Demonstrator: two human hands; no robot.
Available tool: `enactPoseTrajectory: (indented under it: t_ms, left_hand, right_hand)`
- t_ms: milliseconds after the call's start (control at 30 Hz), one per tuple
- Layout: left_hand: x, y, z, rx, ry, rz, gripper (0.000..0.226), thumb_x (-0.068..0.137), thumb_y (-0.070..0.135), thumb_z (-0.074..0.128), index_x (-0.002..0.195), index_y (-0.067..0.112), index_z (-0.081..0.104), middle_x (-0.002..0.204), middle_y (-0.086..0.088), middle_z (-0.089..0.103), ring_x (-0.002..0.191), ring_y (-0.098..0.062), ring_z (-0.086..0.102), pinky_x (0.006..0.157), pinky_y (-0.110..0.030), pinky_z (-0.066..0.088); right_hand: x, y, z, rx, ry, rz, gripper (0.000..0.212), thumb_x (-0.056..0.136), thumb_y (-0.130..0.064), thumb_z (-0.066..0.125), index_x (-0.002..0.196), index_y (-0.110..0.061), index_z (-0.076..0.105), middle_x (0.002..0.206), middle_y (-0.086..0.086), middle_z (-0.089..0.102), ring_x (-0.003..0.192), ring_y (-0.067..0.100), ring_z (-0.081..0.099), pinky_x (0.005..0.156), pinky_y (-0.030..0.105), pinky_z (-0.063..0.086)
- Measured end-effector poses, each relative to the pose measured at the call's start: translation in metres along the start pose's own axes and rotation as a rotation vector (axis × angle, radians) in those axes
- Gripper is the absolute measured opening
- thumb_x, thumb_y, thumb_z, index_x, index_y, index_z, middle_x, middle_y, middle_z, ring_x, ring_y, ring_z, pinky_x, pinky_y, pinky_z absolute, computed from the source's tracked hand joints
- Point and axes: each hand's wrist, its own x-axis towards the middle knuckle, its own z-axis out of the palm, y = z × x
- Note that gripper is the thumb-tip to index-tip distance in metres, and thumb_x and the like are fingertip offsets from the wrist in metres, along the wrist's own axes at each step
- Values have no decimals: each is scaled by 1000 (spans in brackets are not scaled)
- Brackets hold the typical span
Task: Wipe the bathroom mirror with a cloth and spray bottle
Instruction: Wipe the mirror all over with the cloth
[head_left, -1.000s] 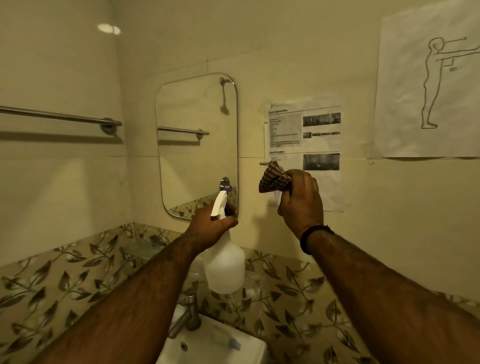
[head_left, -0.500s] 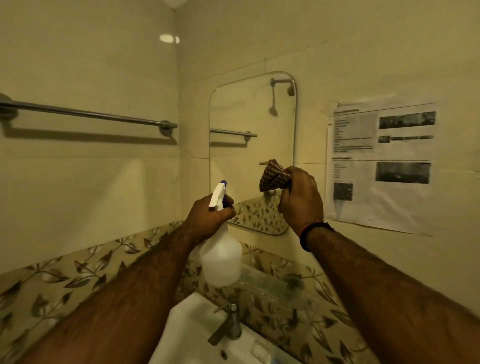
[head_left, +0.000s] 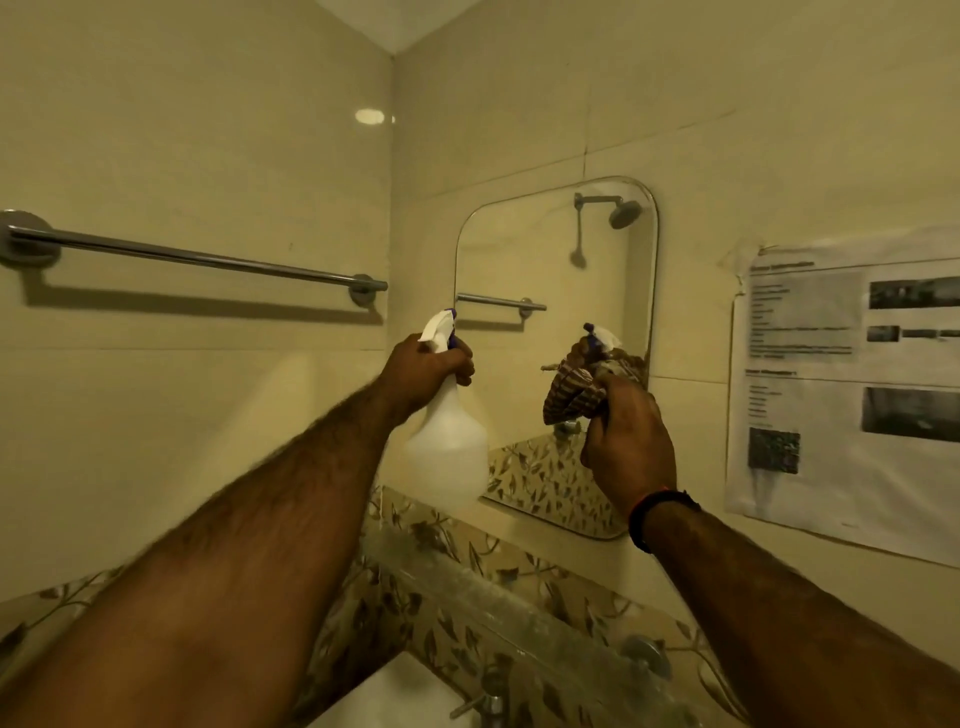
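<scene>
both arms raised toward the far wall, centre of the frame. left hand wrapped around the neck of a white spray bottle, grip tight on it, a finger at the trigger; nozzle at the top, pointing toward the mirror. bottle hangs upright, its body overlapping the mirror's lower left edge in the picture; cannot tell whether it touches the glass.

right hand a little right of centre, grip clenched on a bunched striped cloth, which sticks out up and to the left of the fist, in front of the mirror's lower part. dark band on that wrist.

mirror is a tall, rounded rectangle on the cream tile, centre right. in it: a shower head, a rail, the bottle top and cloth reflected, leaf-pattern tiles at the bottom.

towel rail on the left wall. printed paper sheet stuck to the wall at right edge. glass shelf under the mirror, leaf-pattern tile band behind it. tap and a part of the white basin at the bottom edge.
</scene>
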Motion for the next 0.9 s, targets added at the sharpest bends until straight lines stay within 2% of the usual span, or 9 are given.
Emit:
enactPoseTrajectory:
  t_ms: [67, 167, 233, 400, 467, 533, 667, 800, 900]
  left_hand:
    - [18, 11, 0, -15, -4, 7, 24, 77, 6, 66, 99, -5, 67, 100, -29, 69, 91, -40, 67, 89, -48, 55]
    - [37, 21, 4, -107, -18, 12, 17, 80, 0, 60, 94, -8, 62, 88, -30, 63, 74, -35, 63, 64, -33, 59]
    - [45, 23, 7, -161, -32, 0, 16, 81, -3, 56, 97, -7, 59, 82, -27, 59, 66, -32, 59, 55, -30, 57]
    - [54, 11, 16, -177, -117, -24, 13, 84, -3, 54, 95, -6, 60, 82, -25, 60, 66, -32, 57, 60, -32, 56]
    - [57, 5, 18, -149, -138, -15, 19, 87, -1, 54, 104, -8, 61, 89, -25, 63, 72, -34, 60, 63, -33, 54]
    - [60, 1, 18, -141, -119, -2, 24, 88, 0, 55, 109, -9, 60, 93, -24, 65, 75, -35, 61, 65, -34, 52]
    - [64, 5, 15, -199, -45, 13, 15, 81, 1, 59, 93, -6, 62, 83, -26, 64, 62, -32, 60, 67, -35, 54]
    - [71, 15, 6, -240, -15, 23, 41, 66, 13, 62, 102, -8, 61, 82, -21, 66, 64, -30, 62, 70, -38, 56]
    - [77, 14, 0, -249, -36, 33, 31, 77, 8, 61, 103, -8, 62, 91, -24, 66, 71, -33, 61, 73, -40, 54]
  right_hand:
    - [3, 3, 4, -15, -4, -1, 37, 91, -2, 54, 128, -11, 55, 123, 10, 60, 117, 27, 53, 100, 38, 45]
    - [9, 7, 8, -20, 1, 4, 41, 91, -2, 56, 131, -11, 53, 127, 10, 59, 121, 26, 51, 103, 38, 43]
    - [14, 9, 10, -24, 8, 5, 44, 90, -2, 57, 133, -11, 53, 130, 11, 58, 124, 26, 50, 106, 35, 40]
    - [32, 7, 13, -21, 21, 5, 42, 92, -2, 56, 132, -11, 53, 128, 9, 58, 122, 24, 51, 105, 36, 44]
    - [41, 4, 14, -21, 32, 3, 39, 93, -3, 55, 131, -11, 54, 126, 9, 59, 121, 23, 52, 104, 38, 46]
    - [50, 0, 15, -23, 42, -8, 37, 93, -4, 55, 129, -12, 55, 125, 9, 60, 119, 23, 53, 102, 39, 47]
    - [60, -7, 18, -43, 43, -23, 37, 93, -5, 55, 129, -13, 55, 126, 8, 60, 120, 23, 52, 104, 40, 45]
    - [60, -9, 18, -46, 50, -21, 39, 94, -5, 54, 131, -13, 54, 127, 8, 59, 121, 23, 51, 105, 39, 45]
    - [58, -7, 16, -44, 49, -5, 39, 94, -5, 54, 132, -14, 53, 128, 8, 59, 121, 23, 52, 105, 39, 46]
